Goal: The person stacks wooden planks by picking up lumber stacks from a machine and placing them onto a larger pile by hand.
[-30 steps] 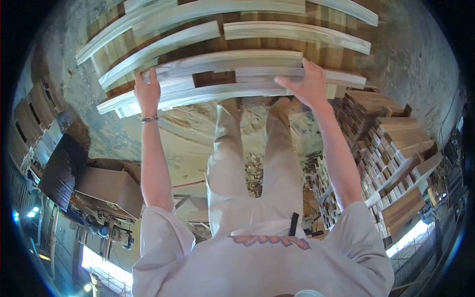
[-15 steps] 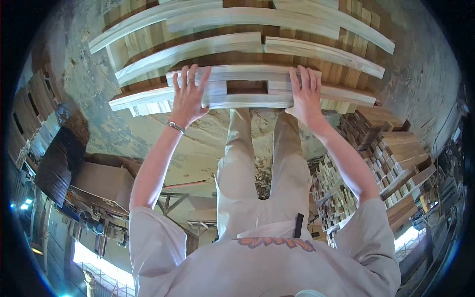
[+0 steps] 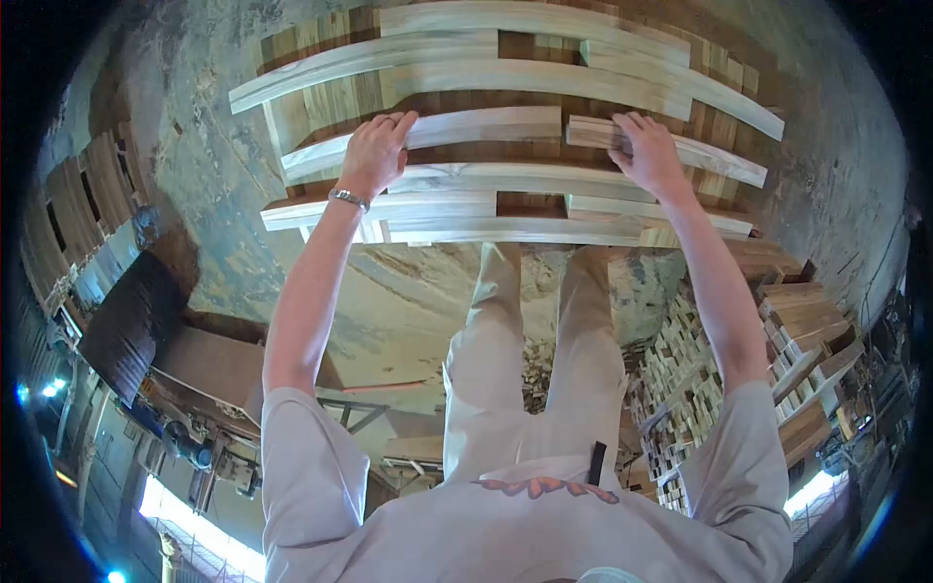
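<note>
My left hand [image 3: 375,155] is over a long pale wooden strip [image 3: 486,124] in the middle row, fingers across its far edge and thumb on the near side. My right hand [image 3: 649,155] grips a second wooden strip [image 3: 719,161] in the same row, near its inner end. A small gap separates the two strips' ends. Closer to my body lie another long wooden strip [image 3: 525,178] and a front strip [image 3: 505,230], with shorter pieces between them. My palms hide parts of both gripped strips.
More strips [image 3: 544,73] lie in rows beyond my hands, over brown boards [image 3: 340,100]. Stacked wood blocks [image 3: 680,360] stand at lower right. A dark corrugated sheet [image 3: 131,321] and a brown box-like surface [image 3: 209,364] are at left, above the dusty floor [image 3: 408,311].
Both hands have left the near strips and moved forward onto the middle row, the right also outward. The near long strip now lies slightly apart from the row behind it.
</note>
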A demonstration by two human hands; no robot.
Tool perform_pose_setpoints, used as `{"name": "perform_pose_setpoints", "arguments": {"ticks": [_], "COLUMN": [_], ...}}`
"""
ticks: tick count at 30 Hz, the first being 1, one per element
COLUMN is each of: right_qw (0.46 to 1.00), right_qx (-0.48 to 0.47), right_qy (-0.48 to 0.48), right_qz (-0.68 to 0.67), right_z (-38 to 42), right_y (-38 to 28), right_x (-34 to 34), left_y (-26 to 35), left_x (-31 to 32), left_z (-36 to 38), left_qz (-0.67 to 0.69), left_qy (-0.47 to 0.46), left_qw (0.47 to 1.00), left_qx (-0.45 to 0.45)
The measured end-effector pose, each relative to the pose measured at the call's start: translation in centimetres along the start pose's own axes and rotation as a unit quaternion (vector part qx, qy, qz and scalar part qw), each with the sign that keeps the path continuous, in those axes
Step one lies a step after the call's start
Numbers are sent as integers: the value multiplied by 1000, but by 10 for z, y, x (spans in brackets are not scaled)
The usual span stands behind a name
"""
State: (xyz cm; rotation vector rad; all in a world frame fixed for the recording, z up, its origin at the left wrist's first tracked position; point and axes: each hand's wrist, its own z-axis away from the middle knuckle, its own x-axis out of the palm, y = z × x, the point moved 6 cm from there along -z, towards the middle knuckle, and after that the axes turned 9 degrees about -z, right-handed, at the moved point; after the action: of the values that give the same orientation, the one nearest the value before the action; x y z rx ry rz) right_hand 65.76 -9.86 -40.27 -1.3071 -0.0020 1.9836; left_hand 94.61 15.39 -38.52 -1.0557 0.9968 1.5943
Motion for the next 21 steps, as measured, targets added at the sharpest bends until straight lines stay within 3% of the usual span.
{"name": "perform_pose_setpoints", "arguments": {"ticks": [9, 11, 15, 17, 20, 21], "right_qw": [989, 963, 906, 855, 707, 525], "right_qx": [-47, -56, 2, 108, 243, 330], "right_qy": [134, 245, 296, 285, 330, 366], "right_qz": [-37, -102, -303, -419, -576, -695], "right_z": [14, 40, 153, 238, 374, 425], "right_y": [-15, -38, -68, -61, -26, -2], "right_x": [-5, -26, -43, -27, 31, 57], "left_y": [-15, -12, 62, 134, 245, 289], "left_x": [2, 1, -44, -71, -75, -81], "left_z": [11, 11, 35, 53, 76, 77], "left_qz": [-24, -1, 48, 83, 134, 179], "left_qy": [10, 34, 119, 103, 68, 51], "left_qw": [999, 996, 988, 986, 989, 982], "left_qx": [-42, -82, -91, -96, -14, 3]}}
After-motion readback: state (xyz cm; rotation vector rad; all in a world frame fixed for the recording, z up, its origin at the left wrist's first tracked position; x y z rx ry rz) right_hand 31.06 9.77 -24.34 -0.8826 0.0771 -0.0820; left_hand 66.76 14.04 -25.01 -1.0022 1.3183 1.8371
